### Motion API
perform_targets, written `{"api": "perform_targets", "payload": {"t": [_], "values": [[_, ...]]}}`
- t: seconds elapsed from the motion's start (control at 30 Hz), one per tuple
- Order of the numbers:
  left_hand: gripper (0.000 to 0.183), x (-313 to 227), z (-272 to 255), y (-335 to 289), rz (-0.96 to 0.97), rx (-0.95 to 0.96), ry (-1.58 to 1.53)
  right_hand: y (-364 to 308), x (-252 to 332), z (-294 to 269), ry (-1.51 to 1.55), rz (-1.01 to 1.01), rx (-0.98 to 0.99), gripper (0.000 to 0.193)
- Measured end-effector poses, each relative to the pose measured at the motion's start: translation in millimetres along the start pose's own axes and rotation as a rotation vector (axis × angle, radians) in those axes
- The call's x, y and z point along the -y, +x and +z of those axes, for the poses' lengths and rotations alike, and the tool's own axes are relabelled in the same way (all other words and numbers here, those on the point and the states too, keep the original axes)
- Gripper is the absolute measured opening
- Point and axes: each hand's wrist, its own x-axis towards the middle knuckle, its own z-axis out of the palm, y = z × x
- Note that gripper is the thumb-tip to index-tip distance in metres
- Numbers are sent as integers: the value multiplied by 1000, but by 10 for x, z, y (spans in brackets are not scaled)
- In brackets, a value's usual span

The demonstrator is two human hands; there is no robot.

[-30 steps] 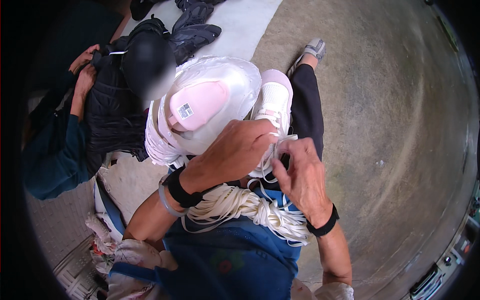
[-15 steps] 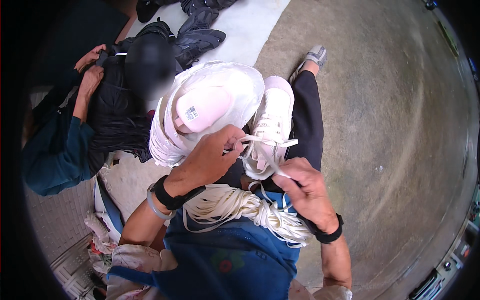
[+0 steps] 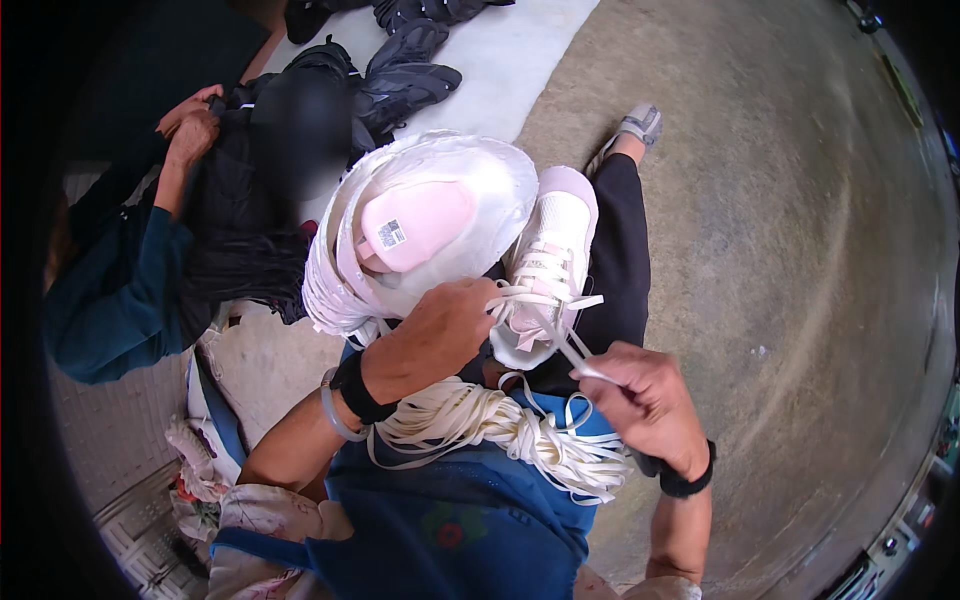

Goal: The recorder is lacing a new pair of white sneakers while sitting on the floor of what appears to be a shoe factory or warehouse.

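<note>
Item: one white shoe (image 3: 556,232), centre of the frame, slightly right and above the middle. Long axis near upright with a slight lean; pink toe up, open heel down toward the wearer.

Item: one white lace (image 3: 570,343), threaded in the shoe. One length slants from the upper lacing down and right; another short end juts right across the tongue.

Left hand (image 3: 440,328): just beside the shoe's left edge, the nearer of the two; fingers closed on the lace by the lacing, tips partly hidden.

Right hand (image 3: 655,400): lower right of the shoe, apart from it; thumb and fingers pinched on the slanting length. The shoe lies up and left of this hand.

Surroundings: a lace bundle (image 3: 480,415) on the blue apron (image 3: 440,515), below both hands; a pink insole (image 3: 420,225) in a white bowl-like wrap (image 3: 492,205), close on the shoe's left, crowding that side; dark shoes (image 3: 412,85), upper left; a co-worker's hands (image 3: 190,125), far upper left. Between the two hands, only lace crosses.
</note>
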Motion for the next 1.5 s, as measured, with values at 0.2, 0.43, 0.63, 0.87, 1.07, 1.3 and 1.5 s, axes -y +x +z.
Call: {"api": "perform_targets", "payload": {"t": [0.2,0.43,0.63,0.87,1.07,1.3,1.5], "values": [[10,-189,-237,54,51,49,242,128,-136,-80,-598,-140,-607,12],[19,-251,-157,185,147,-107,-35,121,-214,190,680,33,-386,21],[25,-206,-129,122,7,67,-205,-14,-108,41,-274,-35,-262,12],[24,-50,-180,-51,202,106,70,-98,-181,60,-223,51,-79,15],[15,-132,-9,-19,-90,-128,-234,-106,-282,77,-244,-3,-75,16],[13,-137,-68,138,-23,-107,-176,1,-137,173,-391,5,-46,9],[10,-24,5,72,-25,-124,-185,200,-50,304,-404,26,-294,19]]}}
